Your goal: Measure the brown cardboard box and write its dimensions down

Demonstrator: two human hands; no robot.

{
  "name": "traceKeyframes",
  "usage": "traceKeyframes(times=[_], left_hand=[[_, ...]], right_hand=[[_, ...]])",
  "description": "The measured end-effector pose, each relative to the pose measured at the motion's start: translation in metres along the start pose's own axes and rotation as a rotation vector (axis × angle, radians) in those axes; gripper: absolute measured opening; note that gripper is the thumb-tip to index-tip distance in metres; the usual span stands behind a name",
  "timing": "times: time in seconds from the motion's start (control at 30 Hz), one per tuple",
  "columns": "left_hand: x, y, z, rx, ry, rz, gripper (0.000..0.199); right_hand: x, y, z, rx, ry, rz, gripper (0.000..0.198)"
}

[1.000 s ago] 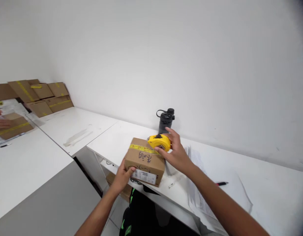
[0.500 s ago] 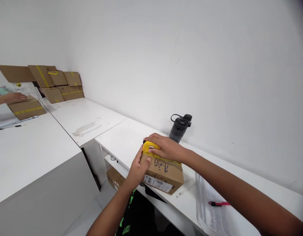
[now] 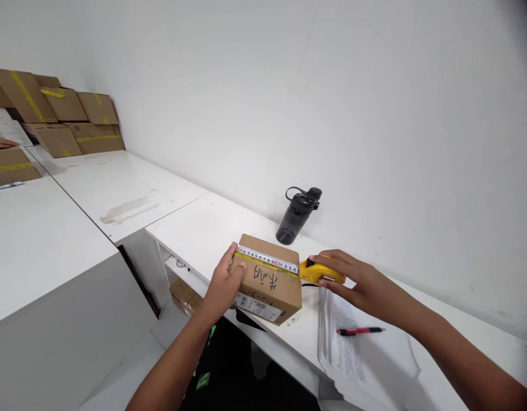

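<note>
A small cardboard box [image 3: 267,291] with yellow tape, black handwriting and a white label sits on the white table. Across its top lies the drawn-out blade of a yellow tape measure [image 3: 317,270]. My left hand [image 3: 226,278] grips the box's left end, its thumb on the top face and its fingertips at the blade's end. Just off the box's right end, my right hand [image 3: 353,282] is closed around the tape measure's case.
Behind the box stands a dark water bottle [image 3: 298,214]. Papers [image 3: 344,354] with a red and black pen [image 3: 360,331] lie at right. Stacked cartons [image 3: 96,137] fill the far left corner, near another person's hand [image 3: 2,144] on a taped box [image 3: 11,166].
My right hand has moved right with the tape measure, drawing its blade out across the box top. My left hand stays at the left end. The whole view has shifted somewhat.
</note>
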State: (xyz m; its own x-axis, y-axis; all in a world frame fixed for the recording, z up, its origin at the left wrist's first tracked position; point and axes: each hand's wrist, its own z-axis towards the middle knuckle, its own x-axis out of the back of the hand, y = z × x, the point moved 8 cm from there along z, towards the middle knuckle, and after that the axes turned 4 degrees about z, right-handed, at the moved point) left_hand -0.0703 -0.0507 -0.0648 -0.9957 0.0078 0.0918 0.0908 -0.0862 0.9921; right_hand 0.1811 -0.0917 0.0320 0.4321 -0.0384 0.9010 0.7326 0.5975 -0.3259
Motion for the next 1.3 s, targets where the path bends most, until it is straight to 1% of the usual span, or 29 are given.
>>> traceKeyframes(times=[0.13,0.33,0.47,0.63,0.73,0.8,0.9,0.97,1.03,1.1,1.2,1.3], left_hand=[[0.003,0.004,0.001,-0.018,0.030,0.030,0.062],[0.002,0.007,0.002,-0.033,0.032,0.021,0.061],[0.003,0.008,0.003,-0.024,0.043,0.019,0.061],[0.002,0.007,0.004,-0.030,0.041,-0.006,0.063],[0.003,0.006,0.004,-0.048,0.058,-0.009,0.063],[0.003,0.006,0.003,-0.043,0.061,-0.009,0.063],[0.002,0.006,0.002,-0.025,0.055,-0.032,0.062],[0.002,0.008,0.000,-0.048,0.053,-0.062,0.059],[0.002,0.012,-0.003,-0.090,0.046,-0.088,0.055],[0.001,0.014,-0.005,-0.126,0.044,-0.100,0.052],[-0.001,0.011,-0.003,-0.145,0.099,-0.081,0.054],[-0.004,0.008,0.003,-0.168,0.204,-0.015,0.060]], right_hand=[[0.001,0.004,-0.009,-0.015,0.019,0.026,0.040],[-0.003,0.002,-0.008,0.026,0.040,0.029,0.040],[-0.004,0.000,-0.008,0.022,0.042,0.040,0.041],[0.008,-0.003,-0.004,0.007,0.047,0.028,0.041],[0.017,-0.014,0.015,0.039,0.083,0.020,0.042],[0.011,-0.027,0.037,0.093,0.091,0.028,0.044],[-0.015,-0.054,0.077,0.184,0.048,0.046,0.046],[-0.035,-0.071,0.101,0.223,0.032,0.064,0.048],[-0.049,-0.084,0.117,0.245,0.038,0.087,0.051],[-0.057,-0.089,0.124,0.256,0.053,0.106,0.054],[-0.054,-0.085,0.117,0.269,0.113,0.124,0.053],[-0.032,-0.068,0.084,0.242,0.291,0.159,0.051]])
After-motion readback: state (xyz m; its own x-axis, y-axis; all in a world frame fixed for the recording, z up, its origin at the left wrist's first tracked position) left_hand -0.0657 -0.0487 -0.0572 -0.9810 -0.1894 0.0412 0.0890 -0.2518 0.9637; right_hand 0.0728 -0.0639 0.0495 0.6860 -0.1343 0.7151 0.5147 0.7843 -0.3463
